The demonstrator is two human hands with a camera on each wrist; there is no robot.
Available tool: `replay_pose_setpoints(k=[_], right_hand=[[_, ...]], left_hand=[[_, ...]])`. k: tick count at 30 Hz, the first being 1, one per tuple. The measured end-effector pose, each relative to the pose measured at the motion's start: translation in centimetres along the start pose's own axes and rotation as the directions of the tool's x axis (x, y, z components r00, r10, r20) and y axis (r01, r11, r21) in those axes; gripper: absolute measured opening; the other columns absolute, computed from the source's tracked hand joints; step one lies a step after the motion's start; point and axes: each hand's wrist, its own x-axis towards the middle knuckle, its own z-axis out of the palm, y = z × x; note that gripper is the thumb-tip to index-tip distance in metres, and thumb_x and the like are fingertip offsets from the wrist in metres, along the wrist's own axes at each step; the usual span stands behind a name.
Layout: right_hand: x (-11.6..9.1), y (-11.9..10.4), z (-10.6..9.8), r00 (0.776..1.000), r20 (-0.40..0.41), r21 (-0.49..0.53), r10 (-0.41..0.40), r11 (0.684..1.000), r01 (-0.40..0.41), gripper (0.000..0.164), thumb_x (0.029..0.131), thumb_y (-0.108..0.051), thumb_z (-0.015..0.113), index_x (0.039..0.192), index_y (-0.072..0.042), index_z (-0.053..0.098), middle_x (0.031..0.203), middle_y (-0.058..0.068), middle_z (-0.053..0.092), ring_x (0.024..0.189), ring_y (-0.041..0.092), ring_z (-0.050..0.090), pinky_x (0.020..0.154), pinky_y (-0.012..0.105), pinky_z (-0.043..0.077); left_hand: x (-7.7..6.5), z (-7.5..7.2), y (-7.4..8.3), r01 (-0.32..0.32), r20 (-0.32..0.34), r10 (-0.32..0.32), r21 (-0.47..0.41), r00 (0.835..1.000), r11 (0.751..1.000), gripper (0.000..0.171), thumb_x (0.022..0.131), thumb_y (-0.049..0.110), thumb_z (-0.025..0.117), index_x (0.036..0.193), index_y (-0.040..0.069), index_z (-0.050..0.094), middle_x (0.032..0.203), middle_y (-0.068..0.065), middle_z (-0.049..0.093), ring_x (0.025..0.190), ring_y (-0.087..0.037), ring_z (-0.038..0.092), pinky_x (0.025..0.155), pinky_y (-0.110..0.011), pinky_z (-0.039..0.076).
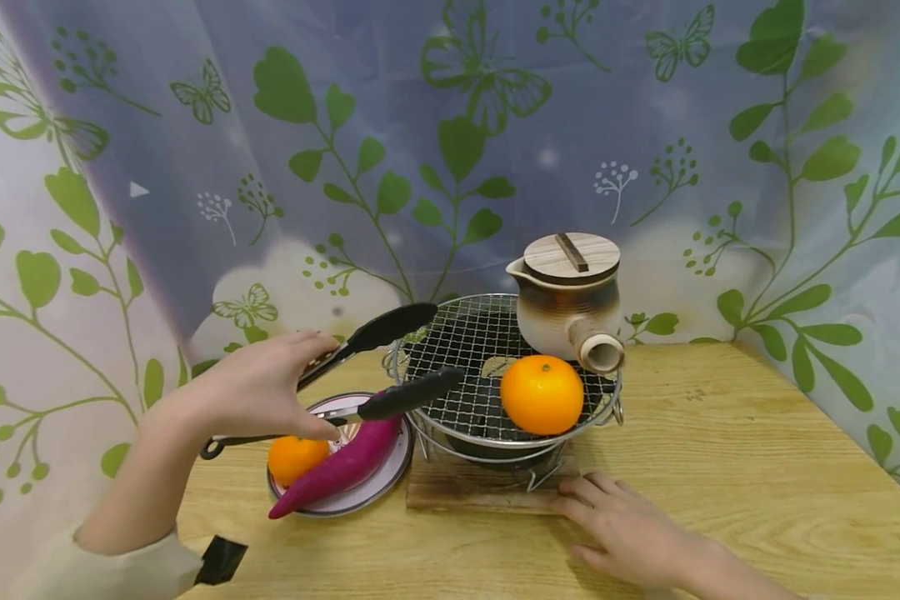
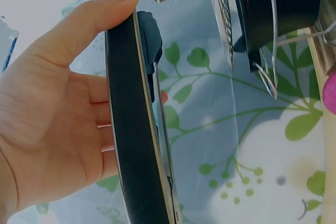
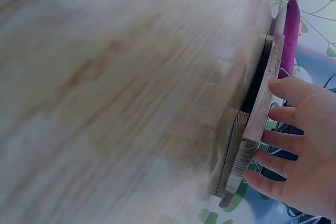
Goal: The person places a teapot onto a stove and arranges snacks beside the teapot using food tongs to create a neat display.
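My left hand point(image 1: 251, 385) holds a pair of kitchen tongs point(image 1: 401, 398) with black tips, thumb on one arm and fingers on the other. The tips stand apart above the left edge of the round wire grill point(image 1: 453, 354). In the left wrist view the thumb presses the black tongs handle point(image 2: 131, 124). An orange point(image 1: 542, 396) sits on the front right of the grill, before a clay teapot point(image 1: 562, 312) with a wooden lid. My right hand point(image 1: 633, 529), fingers extended, touches the front right corner of the wooden board point(image 1: 483, 497) under the grill.
Left of the grill, a plate point(image 1: 352, 507) bears a second orange point(image 1: 297, 458) and a long purple vegetable point(image 1: 345, 471), partly below the left hand and tongs. The teapot's hollow side handle point(image 1: 600, 352) points forward. A patterned curtain point(image 1: 390, 167) hangs behind the wooden table point(image 1: 720, 433).
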Motion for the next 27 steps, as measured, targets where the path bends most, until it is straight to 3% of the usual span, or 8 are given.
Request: replay_pose_setpoints(k=[10, 16, 27], right_hand=[[-0.1, 0.2, 0.1, 1.0, -0.018, -0.012, -0.008, 1.0, 0.008, 0.046, 0.08, -0.037, 0.069, 0.12, -0.017, 0.059, 0.118, 0.004, 0.054, 0.102, 0.024, 0.051, 0.076, 0.043, 0.049], [-0.1, 0.1, 0.1, 0.999, -0.034, -0.015, -0.008, 1.0, 0.008, 0.046, 0.078, -0.036, 0.07, 0.119, -0.017, 0.06, 0.117, 0.004, 0.054, 0.101, 0.023, 0.051, 0.076, 0.043, 0.049], [0.0, 0.1, 0.1, 1.0, 0.002, 0.013, 0.01, 1.0, -0.01, 0.046, 0.081, -0.036, 0.068, 0.121, -0.017, 0.058, 0.119, 0.005, 0.053, 0.103, 0.024, 0.051, 0.077, 0.044, 0.049]], left_hand=[[-1.1, 0.6, -2.6, 0.056, -0.031, -0.056, -0.005, 0.998, 0.998, 0.099, 0.063, 0.061, 0.073, 0.137, 0.003, 0.042, 0.138, -0.02, 0.042, 0.123, -0.042, 0.039, 0.094, -0.061, 0.034], [-1.7, 1.3, -4.4, 0.087, -0.024, -0.087, -0.004, 0.996, 0.996, 0.097, 0.065, 0.053, 0.076, 0.137, 0.0, 0.041, 0.137, -0.026, 0.041, 0.124, -0.047, 0.034, 0.094, -0.063, 0.032], [-2.5, 3.4, -7.8, 0.12, -0.023, -0.119, 0.046, 0.993, 0.992, 0.096, 0.061, 0.052, 0.079, 0.13, -0.006, 0.045, 0.13, -0.03, 0.044, 0.113, -0.048, 0.046, 0.086, -0.061, 0.04]])
